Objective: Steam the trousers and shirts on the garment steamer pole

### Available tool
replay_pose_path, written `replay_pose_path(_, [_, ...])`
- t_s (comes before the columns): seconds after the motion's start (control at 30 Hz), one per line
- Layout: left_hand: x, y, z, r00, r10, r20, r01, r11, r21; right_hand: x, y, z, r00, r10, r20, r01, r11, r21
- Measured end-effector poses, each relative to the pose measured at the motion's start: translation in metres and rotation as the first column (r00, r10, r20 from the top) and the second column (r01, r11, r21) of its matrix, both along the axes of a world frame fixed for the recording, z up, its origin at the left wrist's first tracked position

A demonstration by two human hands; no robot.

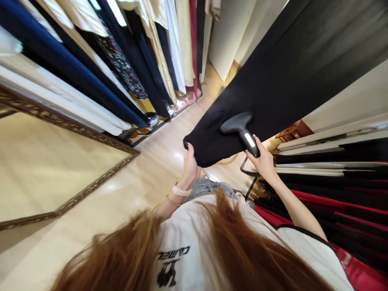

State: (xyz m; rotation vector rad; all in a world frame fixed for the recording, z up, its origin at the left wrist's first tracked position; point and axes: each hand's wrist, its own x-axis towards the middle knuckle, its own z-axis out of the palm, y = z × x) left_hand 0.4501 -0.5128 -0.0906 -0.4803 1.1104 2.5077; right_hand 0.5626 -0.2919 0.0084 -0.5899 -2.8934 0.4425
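Gripping the lower corner of a hanging black garment (287, 68), the left hand (190, 159) has its fingers clenched over the hem. It holds the cloth out from where it hangs at the upper right of the head view. The right hand (263, 159) is wrapped around the handle of a steamer (239, 125), whose flat head lies against the cloth just above the hem, with its hose (244, 169) looping down behind the wrist. To do this pass well, it seems best to keep the hem pulled taut and the head flat on the cloth. The left fingers should stay clear of the steam. A pale watch (180, 190) sits on the left wrist. The white T-shirt (194, 226) carries black lettering that appears to read CAMEL above a dark logo. No other writing is legible on the clothes rack (121, 60) or the gilt-framed mirror (45, 169) to the left.
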Motion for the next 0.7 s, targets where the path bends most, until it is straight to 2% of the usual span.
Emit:
replay_pose_path(0.1, [-0.002,0.001,0.002,0.999,-0.041,0.022,0.041,0.999,0.010,0.003,0.004,0.005,0.992,0.118,0.048,-0.116,0.993,-0.037])
replay_pose_path(0.17, [-0.004,-0.002,0.004,0.998,-0.058,0.018,0.057,0.998,0.023,0.000,0.008,0.009,0.997,0.071,0.031,-0.072,0.997,0.013])
replay_pose_path(0.27, [-0.009,-0.007,0.008,0.999,-0.015,0.029,0.013,0.998,0.057,-0.005,0.012,0.013,0.998,-0.061,-0.016,0.062,0.995,0.075])
replay_pose_path(0.33, [-0.013,-0.007,0.012,0.998,-0.002,0.062,-0.004,0.995,0.099,-0.006,0.011,0.014,0.999,-0.050,-0.001,0.050,0.997,0.050])
replay_pose_path(0.47, [-0.023,-0.002,0.019,0.987,-0.077,0.143,0.049,0.980,0.192,-0.004,0.009,0.014,0.997,0.036,0.062,-0.035,0.999,-0.019])
replay_pose_path(0.6, [-0.037,-0.006,0.020,0.963,-0.157,0.217,0.102,0.964,0.246,-0.004,0.028,0.022,0.990,-0.132,-0.059,0.131,0.991,-0.014])
replay_pose_path(0.7, [-0.049,-0.014,0.015,0.938,-0.267,0.221,0.197,0.935,0.296,-0.001,0.047,0.030,0.956,-0.241,-0.169,0.238,0.971,-0.035])
